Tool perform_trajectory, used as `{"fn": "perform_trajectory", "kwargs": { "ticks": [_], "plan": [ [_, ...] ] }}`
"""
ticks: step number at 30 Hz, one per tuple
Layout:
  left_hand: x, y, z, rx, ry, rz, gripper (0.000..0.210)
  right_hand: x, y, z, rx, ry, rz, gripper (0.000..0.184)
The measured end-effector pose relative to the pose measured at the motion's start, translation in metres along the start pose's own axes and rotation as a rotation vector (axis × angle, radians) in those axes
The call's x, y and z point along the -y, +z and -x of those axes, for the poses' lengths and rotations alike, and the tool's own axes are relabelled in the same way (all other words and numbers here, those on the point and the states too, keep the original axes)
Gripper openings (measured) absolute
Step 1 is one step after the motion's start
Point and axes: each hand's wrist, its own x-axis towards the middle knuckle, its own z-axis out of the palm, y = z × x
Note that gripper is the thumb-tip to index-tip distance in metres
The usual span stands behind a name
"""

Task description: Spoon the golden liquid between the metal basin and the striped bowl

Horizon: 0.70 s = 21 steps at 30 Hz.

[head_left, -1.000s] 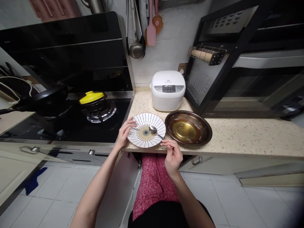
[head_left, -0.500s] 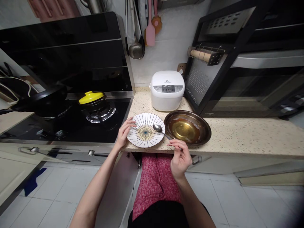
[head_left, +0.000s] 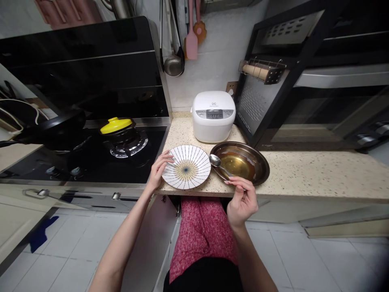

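Currently, the left hand [head_left: 157, 169] touches a plate [head_left: 193, 171], right hand [head_left: 243, 200] holding a spoon [head_left: 215, 161].

The person's bare left hand [head_left: 157, 171] is resting its fingers at ten o'clock on a round white plate [head_left: 190, 178] with dark radiating lines. The bare right hand [head_left: 243, 200] is pinching a shiny silver metal spoon [head_left: 215, 161], whose bowl is overlapping the nine o'clock rim of a round, brownish metal basin [head_left: 263, 164]. A boxy white rice cooker [head_left: 214, 129] is standing at one o'clock from the plate; a yellow-lidded black pot [head_left: 120, 135] is sitting at ten o'clock
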Motion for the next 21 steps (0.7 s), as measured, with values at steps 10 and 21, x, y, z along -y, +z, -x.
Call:
{"fn": "perform_trajectory", "kwargs": {
  "ticks": [10,21],
  "plan": [
    [0.000,0.000,0.001,0.002,0.007,0.013,0.038,-0.008,-0.005,-0.006,0.043,-0.126,0.123,0.015],
    [-0.001,0.000,0.000,-0.004,0.006,0.008,0.039,-0.012,-0.005,-0.006,0.161,-0.276,0.190,0.016]
  ]
}}
